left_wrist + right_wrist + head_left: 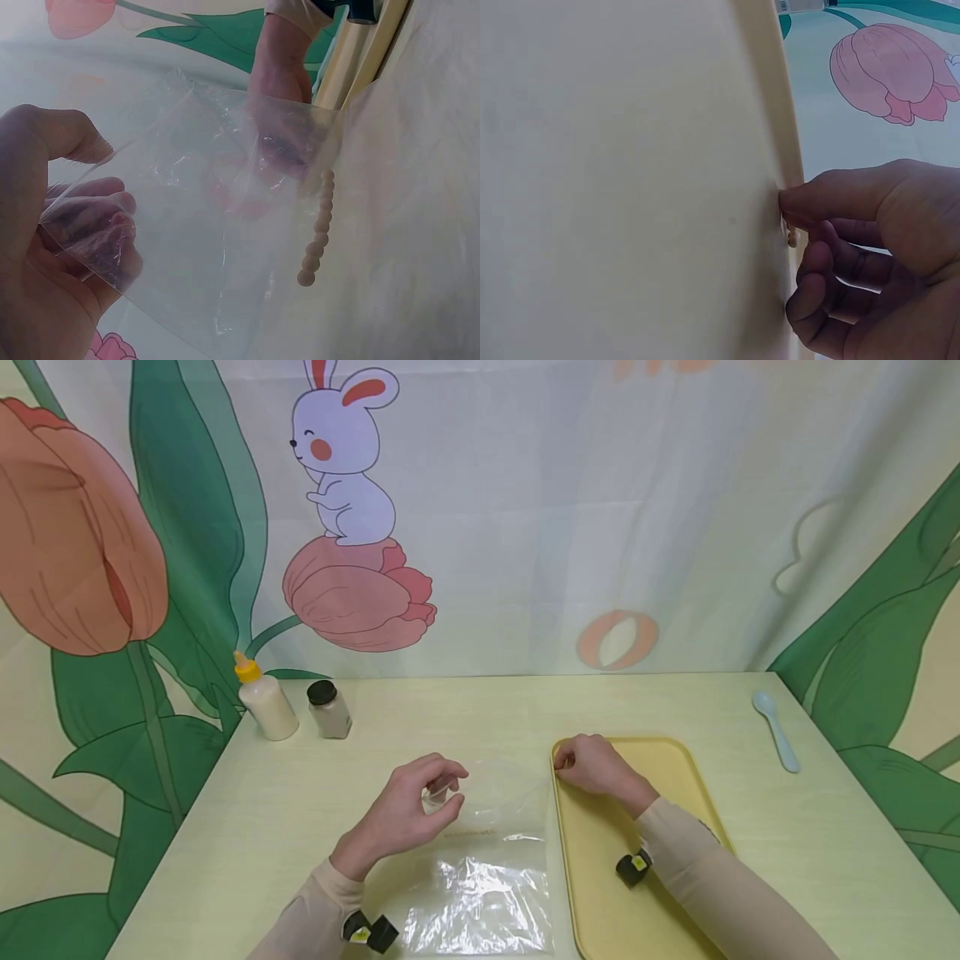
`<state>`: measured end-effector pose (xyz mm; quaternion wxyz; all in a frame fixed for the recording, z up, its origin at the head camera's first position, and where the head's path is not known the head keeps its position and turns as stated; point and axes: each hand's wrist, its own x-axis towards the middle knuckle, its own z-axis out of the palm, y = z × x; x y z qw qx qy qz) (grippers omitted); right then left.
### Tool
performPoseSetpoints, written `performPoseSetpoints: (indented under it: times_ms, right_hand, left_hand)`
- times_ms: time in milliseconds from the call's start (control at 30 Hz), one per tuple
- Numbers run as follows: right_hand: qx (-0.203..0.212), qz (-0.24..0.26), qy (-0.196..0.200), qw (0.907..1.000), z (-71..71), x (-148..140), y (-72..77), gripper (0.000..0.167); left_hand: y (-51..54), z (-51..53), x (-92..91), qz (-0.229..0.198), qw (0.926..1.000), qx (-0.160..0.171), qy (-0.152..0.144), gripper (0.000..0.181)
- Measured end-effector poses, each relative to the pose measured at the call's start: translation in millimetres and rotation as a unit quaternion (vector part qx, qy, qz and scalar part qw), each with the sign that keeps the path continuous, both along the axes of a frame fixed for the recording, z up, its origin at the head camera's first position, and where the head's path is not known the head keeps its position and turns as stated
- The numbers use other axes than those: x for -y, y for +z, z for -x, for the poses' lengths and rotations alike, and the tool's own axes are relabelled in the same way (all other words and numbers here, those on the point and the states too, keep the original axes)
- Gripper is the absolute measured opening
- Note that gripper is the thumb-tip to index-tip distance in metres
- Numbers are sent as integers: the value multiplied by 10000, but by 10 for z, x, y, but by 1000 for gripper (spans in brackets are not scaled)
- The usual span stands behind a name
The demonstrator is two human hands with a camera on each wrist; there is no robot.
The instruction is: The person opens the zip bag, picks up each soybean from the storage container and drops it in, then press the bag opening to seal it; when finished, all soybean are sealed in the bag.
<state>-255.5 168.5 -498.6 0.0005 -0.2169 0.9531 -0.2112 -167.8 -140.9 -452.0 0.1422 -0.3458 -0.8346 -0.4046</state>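
Note:
A clear plastic bag lies on the table, its upper part lifted at my left hand. In the left wrist view the left thumb is at the bag's edge, with the curled fingers seen through the film. A row of beige beads shows through the bag; whether it lies inside or under it I cannot tell. My right hand is at the left rim of the yellow tray. Its thumb and finger pinch a small beige bead-like piece, mostly hidden.
At the back left stand a bottle with a yellow nozzle and a black-capped jar. A light blue spoon lies at the far right. A printed curtain hangs behind the table's back edge.

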Motion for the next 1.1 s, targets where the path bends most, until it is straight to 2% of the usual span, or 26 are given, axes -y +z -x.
performPoseSetpoints:
  times_ms: [233,400,733,1100]
  right_hand:
    - [-2,100,31,9999,-18,-14,22,6]
    - [82,252,-7,9996,-37,-19,84,4]
    - [-15,461,-26,9989,-67,-29,175,4]
    - [-276,616,48,9977,-205,-6,357,4]
  left_hand:
    - [-6,3,3,-6,10000,-21,-18,18]
    - [1,3,0,-8,10000,-40,-26,19]
    - [-7,6,3,4,10000,-38,-24,19]
    - [5,5,10,32,10000,-76,1,19]
